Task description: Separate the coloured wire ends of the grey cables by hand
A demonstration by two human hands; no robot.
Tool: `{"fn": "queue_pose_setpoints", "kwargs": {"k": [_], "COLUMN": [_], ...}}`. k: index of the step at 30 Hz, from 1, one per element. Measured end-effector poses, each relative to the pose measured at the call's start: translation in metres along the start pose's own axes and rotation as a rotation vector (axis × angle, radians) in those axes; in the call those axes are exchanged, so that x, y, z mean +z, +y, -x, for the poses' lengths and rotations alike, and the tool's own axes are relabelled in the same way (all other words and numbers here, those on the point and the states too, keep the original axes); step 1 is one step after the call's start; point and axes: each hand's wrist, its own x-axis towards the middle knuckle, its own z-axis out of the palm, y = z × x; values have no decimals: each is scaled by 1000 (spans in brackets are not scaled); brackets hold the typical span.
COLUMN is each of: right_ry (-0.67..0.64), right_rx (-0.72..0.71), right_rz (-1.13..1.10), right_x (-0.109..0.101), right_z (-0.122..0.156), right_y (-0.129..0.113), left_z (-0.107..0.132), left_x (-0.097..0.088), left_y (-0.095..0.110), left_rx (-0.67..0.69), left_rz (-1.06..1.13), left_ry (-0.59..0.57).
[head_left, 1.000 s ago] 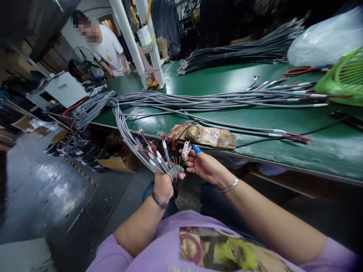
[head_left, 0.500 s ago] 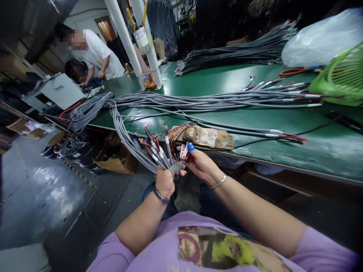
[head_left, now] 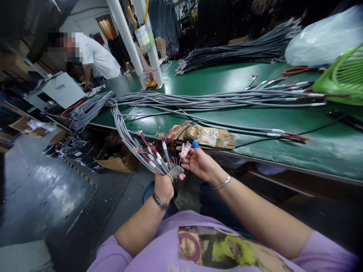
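Observation:
My left hand, with a grey cover on its thumb, is closed around the ends of several grey cables. White-banded tips with bare, multicoloured wires fan out above the fist. Just to the right, my right hand has a blue cover on its thumb. Its fingers pinch a small pale pink piece, blurred, whose kind I cannot make out. A thin orange wire stretches between this piece and the left hand. The fingers behind the piece are partly hidden.
A worn wooden block lies at the front edge of the green bench. Long grey cables run across it. A green basket and a plastic bag stand right. A co-worker leans over the far left.
My right hand has shifted slightly right and up with the pink piece, and an orange wire now shows below it. The left hand keeps its cables. The co-worker has leaned further left.

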Motion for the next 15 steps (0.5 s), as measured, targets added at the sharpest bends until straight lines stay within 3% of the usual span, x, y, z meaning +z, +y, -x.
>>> {"fn": "queue_pose_setpoints", "kwargs": {"k": [6,15], "right_ry": [60,75], "right_rx": [-66,14], "right_rz": [-8,-127], "right_x": [3,8], "right_z": [2,3], "right_y": [2,0], "left_z": [-1,-14], "left_x": [3,12], "left_y": [3,-1], "left_rx": [30,26], "left_rz": [59,84], "left_ry": [55,112]}}
